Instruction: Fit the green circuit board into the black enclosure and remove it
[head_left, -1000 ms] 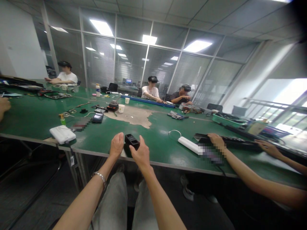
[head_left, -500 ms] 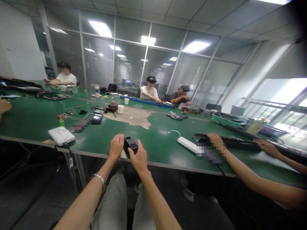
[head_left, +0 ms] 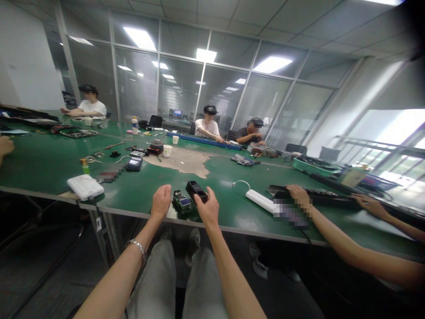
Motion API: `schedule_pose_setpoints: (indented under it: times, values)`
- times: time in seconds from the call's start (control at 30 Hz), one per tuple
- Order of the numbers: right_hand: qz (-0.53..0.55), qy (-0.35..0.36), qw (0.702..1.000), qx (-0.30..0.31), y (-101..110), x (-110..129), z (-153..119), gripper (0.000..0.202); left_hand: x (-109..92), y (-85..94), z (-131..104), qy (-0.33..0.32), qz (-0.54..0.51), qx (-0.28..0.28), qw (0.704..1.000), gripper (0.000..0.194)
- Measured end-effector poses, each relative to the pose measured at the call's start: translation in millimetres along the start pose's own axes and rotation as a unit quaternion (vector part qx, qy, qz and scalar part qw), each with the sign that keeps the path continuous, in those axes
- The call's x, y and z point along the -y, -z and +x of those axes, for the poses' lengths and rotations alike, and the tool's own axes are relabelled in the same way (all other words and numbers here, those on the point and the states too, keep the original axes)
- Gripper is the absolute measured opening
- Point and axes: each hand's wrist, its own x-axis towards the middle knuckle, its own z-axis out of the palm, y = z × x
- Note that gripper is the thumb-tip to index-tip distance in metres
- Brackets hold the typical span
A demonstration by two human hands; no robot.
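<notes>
My right hand (head_left: 208, 208) grips a black rectangular device cover (head_left: 195, 189), with the thumb across its near end. Just left of the cover is a green circuit board (head_left: 182, 203) with a small bluish screen, a little above or on the table's near edge; which of these I cannot tell. Close against the board's left side is my left hand (head_left: 161, 202), its fingers curled in. Those fingertips are hidden, so whether they pinch the board does not show.
The green table (head_left: 229, 195) carries a white box (head_left: 85, 187) at left, paper cups (head_left: 167, 150) further back and a white power strip (head_left: 260, 200) at right. Beside the strip a co-worker's hand (head_left: 299, 197) rests on black parts. Other people sit across the table.
My right hand has moved right and slightly up with the black cover, which has come off the circuit board. The green board is now exposed. My left hand has stayed in place.
</notes>
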Motion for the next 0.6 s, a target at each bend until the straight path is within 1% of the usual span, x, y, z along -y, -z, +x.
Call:
schedule_pose_setpoints:
  times: [0.13,0.27,0.47,0.6]
  values:
    - [-0.055,0.005,0.998,0.017,-2.2,-20.3,-1.7,0.067,3.2,-1.4,0.7,-0.002,-0.003,0.005,1.0,0.042]
    - [-0.086,0.015,0.995,0.04,-6.8,-31.2,-3.4,0.069,3.6,-1.6,0.4,-0.001,-0.002,0.005,1.0,0.043]
    - [-0.111,0.044,0.992,0.043,-1.1,-33.8,-4.3,0.078,2.5,-1.4,-0.3,0.004,-0.002,0.006,1.0,0.042]
    - [-0.125,0.067,0.989,0.047,1.1,-32.7,-6.1,0.075,4.2,-2.3,0.2,0.003,-0.006,0.004,1.0,0.041]
